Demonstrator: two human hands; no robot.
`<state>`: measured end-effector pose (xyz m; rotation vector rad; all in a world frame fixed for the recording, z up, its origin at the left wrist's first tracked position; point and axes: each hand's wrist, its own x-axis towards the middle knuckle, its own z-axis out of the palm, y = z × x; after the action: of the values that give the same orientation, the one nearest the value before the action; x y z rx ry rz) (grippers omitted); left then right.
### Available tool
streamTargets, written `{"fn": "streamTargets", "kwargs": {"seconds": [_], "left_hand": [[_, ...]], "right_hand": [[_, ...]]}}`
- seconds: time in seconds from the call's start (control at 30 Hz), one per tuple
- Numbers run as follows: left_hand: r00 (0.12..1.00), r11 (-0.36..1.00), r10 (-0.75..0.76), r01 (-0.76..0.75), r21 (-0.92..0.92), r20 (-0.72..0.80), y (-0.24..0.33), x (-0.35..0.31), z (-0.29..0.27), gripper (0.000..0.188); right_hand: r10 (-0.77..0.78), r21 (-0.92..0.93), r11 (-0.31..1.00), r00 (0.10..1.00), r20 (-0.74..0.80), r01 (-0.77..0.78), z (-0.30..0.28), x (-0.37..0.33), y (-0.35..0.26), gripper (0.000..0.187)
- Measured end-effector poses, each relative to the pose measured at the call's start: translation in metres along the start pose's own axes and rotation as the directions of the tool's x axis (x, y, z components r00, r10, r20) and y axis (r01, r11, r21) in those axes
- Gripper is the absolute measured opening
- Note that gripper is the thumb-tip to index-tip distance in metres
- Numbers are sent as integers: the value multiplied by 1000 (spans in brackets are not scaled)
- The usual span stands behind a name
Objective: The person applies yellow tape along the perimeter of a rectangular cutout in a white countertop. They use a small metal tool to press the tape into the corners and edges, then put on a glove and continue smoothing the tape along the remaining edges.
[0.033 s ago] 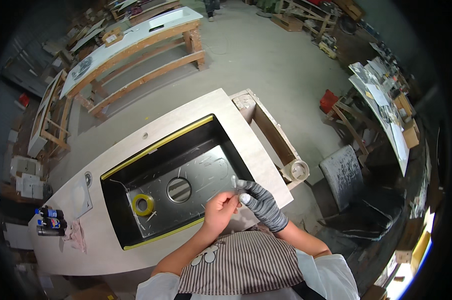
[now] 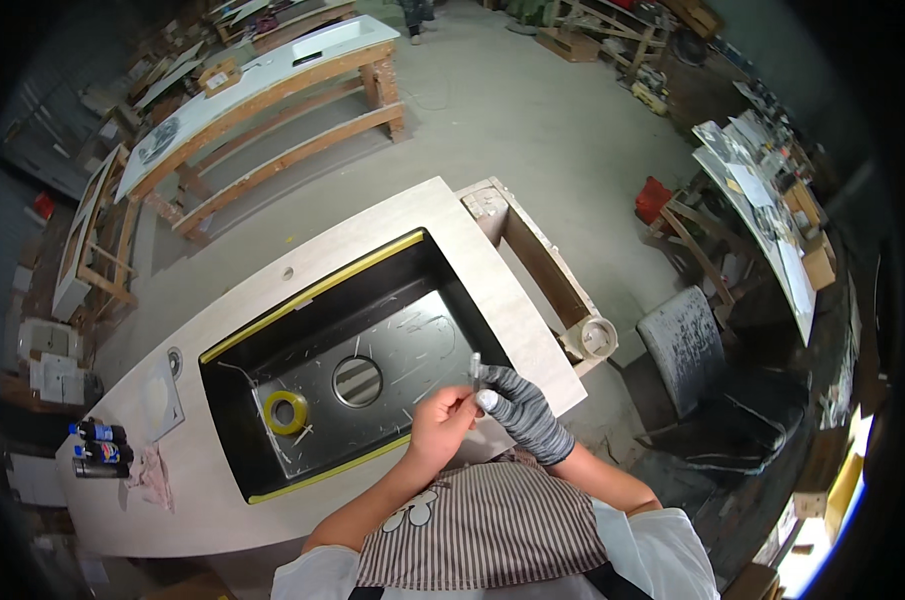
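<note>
My bare left hand (image 2: pixel 442 424) and my right hand (image 2: pixel 530 410), in a grey knitted glove with whitish fingertips, meet above the near right part of a black sink (image 2: pixel 302 375). Both are closed, fingertips together, around a small thin piece (image 2: pixel 476 370) with a pale upper end; its kind is too small to tell. Yellow tape strips (image 2: pixel 312 295) line the sink's long far and near edges. In its basin lie a yellow tape roll (image 2: pixel 285 412), pale scraps and streaks, beside a round drain hole (image 2: pixel 357 382). A light countertop (image 2: pixel 372 215) surrounds the sink.
On the countertop's left are dark bottles (image 2: pixel 100 460) with blue labels, a pinkish cloth (image 2: pixel 155 476) and a flat pale sheet (image 2: pixel 162 400). A wooden frame (image 2: pixel 542 270) stands under the right end. Beyond are a chair (image 2: pixel 680 345), a cluttered table (image 2: pixel 762 210) and a long workbench (image 2: pixel 262 85).
The thin piece between my fingertips now stands more upright and shows more clearly. My right hand has shifted slightly; my left hand is nearly still. The view has moved a little.
</note>
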<state>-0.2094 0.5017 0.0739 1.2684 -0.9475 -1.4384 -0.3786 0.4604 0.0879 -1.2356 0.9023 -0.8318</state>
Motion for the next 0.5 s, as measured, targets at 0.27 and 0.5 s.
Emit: {"fn": "streamTargets", "kwargs": {"seconds": [0.27, 0.5], "left_hand": [[933, 997, -57, 31, 77, 356, -21, -19, -19, 19], [847, 998, -8, -28, 61, 531, -28, -28, -11, 20]], "right_hand": [[233, -23, 969, 946, -226, -245, 35, -41, 16, 36], [102, 98, 993, 858, -503, -61, 47, -73, 30, 38]]}}
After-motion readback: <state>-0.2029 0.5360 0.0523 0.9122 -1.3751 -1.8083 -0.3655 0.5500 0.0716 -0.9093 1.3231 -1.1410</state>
